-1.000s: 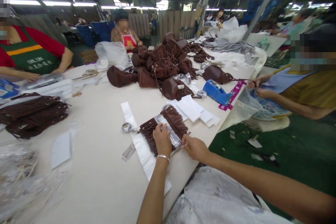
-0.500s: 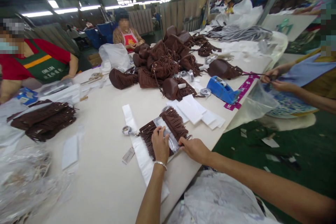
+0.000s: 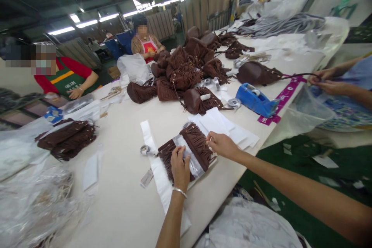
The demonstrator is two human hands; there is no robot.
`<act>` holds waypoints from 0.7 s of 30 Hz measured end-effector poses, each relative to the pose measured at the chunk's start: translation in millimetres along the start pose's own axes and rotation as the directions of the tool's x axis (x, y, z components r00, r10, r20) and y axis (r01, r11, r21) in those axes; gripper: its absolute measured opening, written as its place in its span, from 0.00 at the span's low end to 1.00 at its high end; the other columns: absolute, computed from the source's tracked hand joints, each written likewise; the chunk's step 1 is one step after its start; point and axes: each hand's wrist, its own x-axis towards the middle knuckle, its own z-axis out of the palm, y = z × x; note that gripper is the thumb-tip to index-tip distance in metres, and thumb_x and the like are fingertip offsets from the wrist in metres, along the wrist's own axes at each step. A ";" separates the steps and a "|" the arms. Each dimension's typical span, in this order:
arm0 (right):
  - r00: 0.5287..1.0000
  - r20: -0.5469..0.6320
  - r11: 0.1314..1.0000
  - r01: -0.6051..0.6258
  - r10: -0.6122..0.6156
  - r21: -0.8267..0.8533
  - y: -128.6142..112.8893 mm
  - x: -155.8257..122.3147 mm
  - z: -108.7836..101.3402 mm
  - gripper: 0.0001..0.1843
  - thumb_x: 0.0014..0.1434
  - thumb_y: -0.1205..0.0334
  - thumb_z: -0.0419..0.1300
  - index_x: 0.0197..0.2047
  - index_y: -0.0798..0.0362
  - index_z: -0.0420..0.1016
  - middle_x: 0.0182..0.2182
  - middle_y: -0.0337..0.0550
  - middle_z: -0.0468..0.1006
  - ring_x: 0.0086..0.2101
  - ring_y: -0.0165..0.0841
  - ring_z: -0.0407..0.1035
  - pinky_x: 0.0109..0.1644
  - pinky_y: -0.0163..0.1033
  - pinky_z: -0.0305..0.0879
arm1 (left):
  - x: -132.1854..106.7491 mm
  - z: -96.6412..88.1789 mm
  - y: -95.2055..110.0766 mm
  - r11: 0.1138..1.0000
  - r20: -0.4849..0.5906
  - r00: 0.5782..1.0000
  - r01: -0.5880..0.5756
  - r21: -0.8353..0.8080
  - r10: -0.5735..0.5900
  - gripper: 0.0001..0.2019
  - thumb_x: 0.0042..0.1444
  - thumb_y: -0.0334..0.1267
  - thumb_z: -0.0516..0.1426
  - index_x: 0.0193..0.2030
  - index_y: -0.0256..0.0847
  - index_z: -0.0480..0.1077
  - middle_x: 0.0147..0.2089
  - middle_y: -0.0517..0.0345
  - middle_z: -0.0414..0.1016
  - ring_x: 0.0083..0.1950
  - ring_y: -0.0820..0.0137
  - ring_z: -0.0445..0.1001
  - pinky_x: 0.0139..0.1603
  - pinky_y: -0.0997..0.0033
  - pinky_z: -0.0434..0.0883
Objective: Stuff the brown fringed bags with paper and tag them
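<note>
A brown fringed bag point(image 3: 200, 141) lies flat on the table in front of me, with a clear plastic strip point(image 3: 196, 167) across its middle. My left hand point(image 3: 180, 167) rests on the strip and the fringe, its fingers laid over them and a little apart. At the bag's right edge, my right hand point(image 3: 223, 145) is closed in a pinch by the fringe; what sits between the fingertips is too small to make out. Under the bag's left side runs a long white strip point(image 3: 149, 139), with a small ring-shaped roll point(image 3: 144, 149) beside it.
Behind the bag lie white paper sheets point(image 3: 217, 122), a blue tape dispenser point(image 3: 252, 99) and a heap of brown bags point(image 3: 183, 73). More fringed pieces point(image 3: 68, 139) and crumpled clear plastic point(image 3: 31, 205) are on the left. A co-worker's hands point(image 3: 328, 81) hold a strap at the right.
My right hand has moved up along the bag's right edge, away from the strip's near end. My left hand stays on the bag. The whole view has shifted a little.
</note>
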 end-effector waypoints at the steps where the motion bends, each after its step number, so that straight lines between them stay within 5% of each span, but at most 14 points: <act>1: 1.000 -0.009 0.999 -0.014 0.014 -0.049 5.3 7.6 -3.8 0.09 0.64 0.59 0.52 0.42 0.50 0.72 0.28 0.36 0.79 0.29 0.29 0.71 0.31 0.31 0.54 | 0.0 0.2 0.3 1.000 0.003 1.000 0.006 0.006 -0.006 0.18 0.63 0.39 0.50 0.60 0.44 0.64 0.60 0.49 0.63 0.63 0.63 0.62 0.65 0.55 0.60; 7: 0.999 0.024 0.973 -0.024 0.030 -0.231 33.7 22.0 -19.0 0.08 0.61 0.63 0.54 0.41 0.54 0.73 0.35 0.50 0.79 0.35 0.39 0.72 0.34 0.36 0.55 | 2.8 -1.7 3.8 0.999 0.022 0.999 0.037 0.023 -0.038 0.19 0.63 0.38 0.51 0.60 0.45 0.64 0.61 0.48 0.63 0.64 0.63 0.62 0.65 0.56 0.61; 11: 0.992 -0.025 0.965 0.113 -0.122 -0.238 19.1 -1.5 -17.4 0.13 0.67 0.61 0.47 0.48 0.52 0.70 0.41 0.49 0.78 0.38 0.38 0.71 0.39 0.37 0.58 | 5.5 -7.3 6.7 0.999 0.062 0.998 0.028 0.037 -0.030 0.19 0.63 0.37 0.50 0.61 0.45 0.63 0.62 0.49 0.63 0.64 0.64 0.62 0.66 0.57 0.61; 17: 0.821 0.060 0.817 0.572 -0.568 -0.079 -17.5 -25.1 13.2 0.14 0.67 0.63 0.49 0.52 0.48 0.70 0.42 0.44 0.72 0.41 0.33 0.67 0.44 0.35 0.60 | -13.0 -19.6 14.3 0.994 0.073 0.997 0.012 0.106 -0.020 0.22 0.64 0.37 0.49 0.65 0.45 0.58 0.67 0.48 0.57 0.69 0.62 0.54 0.69 0.53 0.57; 21: 0.808 0.069 0.792 0.587 -0.585 -0.171 -14.4 -17.4 34.3 0.14 0.66 0.64 0.51 0.52 0.49 0.72 0.43 0.47 0.70 0.42 0.36 0.64 0.46 0.38 0.61 | -37.0 -23.7 19.1 0.988 0.043 0.999 0.018 0.155 -0.025 0.21 0.65 0.37 0.48 0.65 0.46 0.58 0.68 0.50 0.56 0.71 0.61 0.50 0.70 0.50 0.54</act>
